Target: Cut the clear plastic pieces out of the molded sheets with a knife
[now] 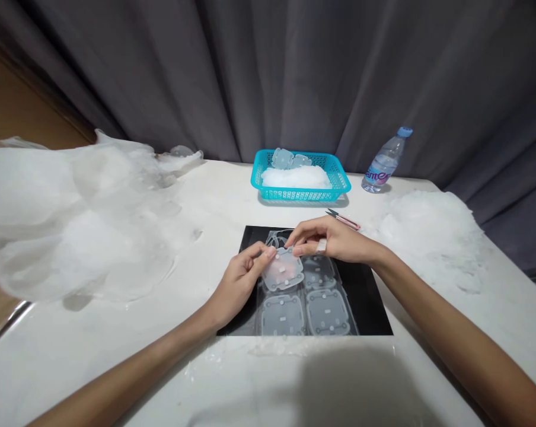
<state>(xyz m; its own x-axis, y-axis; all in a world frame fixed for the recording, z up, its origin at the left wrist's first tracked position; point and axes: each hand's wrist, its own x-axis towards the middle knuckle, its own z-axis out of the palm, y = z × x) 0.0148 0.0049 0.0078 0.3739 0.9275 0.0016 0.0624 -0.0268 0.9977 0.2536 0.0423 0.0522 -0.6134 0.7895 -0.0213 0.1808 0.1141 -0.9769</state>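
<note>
Over a black mat (366, 302), my left hand (242, 274) pinches the left edge of a translucent, rounded-square plastic piece (282, 271). My right hand (324, 238) grips the same piece at its upper right edge, with thumb and fingers closed together. A pinkish tint shows through the piece's middle. Similar translucent pieces (283, 315) lie below it on the mat, in what looks like a clear sheet. Thin clear strands (274, 238) loop up by my fingertips. White tape wraps a finger of my right hand.
A turquoise basket (303, 194) at the back holds white fluff and translucent pieces. Pink-handled thread snips (345, 221) lie behind my right hand. A water bottle (386, 163) stands back right. White fluffy material (432, 237) lies at right; a large filmy white heap (76, 219) fills the left.
</note>
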